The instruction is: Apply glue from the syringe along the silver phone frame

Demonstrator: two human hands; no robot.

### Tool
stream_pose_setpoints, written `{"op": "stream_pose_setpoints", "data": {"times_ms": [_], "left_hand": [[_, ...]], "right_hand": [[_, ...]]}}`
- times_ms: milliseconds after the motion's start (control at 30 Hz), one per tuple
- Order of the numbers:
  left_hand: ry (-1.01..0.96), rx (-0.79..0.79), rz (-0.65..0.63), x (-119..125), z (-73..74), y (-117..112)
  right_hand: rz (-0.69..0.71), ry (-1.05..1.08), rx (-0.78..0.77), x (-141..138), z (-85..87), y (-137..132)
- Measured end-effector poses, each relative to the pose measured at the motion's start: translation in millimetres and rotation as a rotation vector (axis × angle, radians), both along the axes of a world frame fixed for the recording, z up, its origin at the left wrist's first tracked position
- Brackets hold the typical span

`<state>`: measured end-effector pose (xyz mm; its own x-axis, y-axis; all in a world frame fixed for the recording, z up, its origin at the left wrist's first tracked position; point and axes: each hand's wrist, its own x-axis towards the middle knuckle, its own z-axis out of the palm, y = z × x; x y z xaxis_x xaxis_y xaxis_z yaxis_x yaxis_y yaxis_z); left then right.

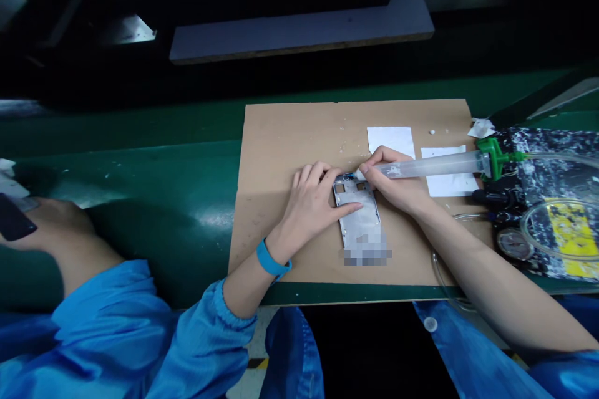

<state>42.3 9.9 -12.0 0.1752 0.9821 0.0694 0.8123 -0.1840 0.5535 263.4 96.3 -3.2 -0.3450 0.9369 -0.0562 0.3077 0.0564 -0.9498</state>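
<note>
A silver metal phone frame (359, 224) lies flat on a brown cardboard sheet (281, 131), its lower end blurred. My left hand (311, 199) steadies it from the left, thumb across the metal face and index finger at the upper left corner. My right hand (393, 184) is closed pen-like around a glue dispensing syringe (430, 166) with translucent barrel. The syringe lies nearly level, its nozzle end at the top edge of the frame. Whether the tip touches the frame, I cannot tell. A green cap (490, 159) with an air hose closes its rear end.
White paper pieces (390, 139) lie behind and right of my right hand. A speckled dispenser box (556, 199) with a pressure gauge (515, 243) and coiled clear tubing stands at right. Another person's arm (70, 243) rests on the green table (187, 199) at left. A shelf board (299, 31) hangs behind.
</note>
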Motion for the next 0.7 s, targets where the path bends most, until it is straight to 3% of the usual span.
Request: {"op": "stream_pose_setpoints", "data": {"times_ms": [700], "left_hand": [[0.015,-0.001,-0.002,-0.9,-0.6,1.2]], "right_hand": [[0.028,0.016,0.003,0.1,-0.3,0.2]]}}
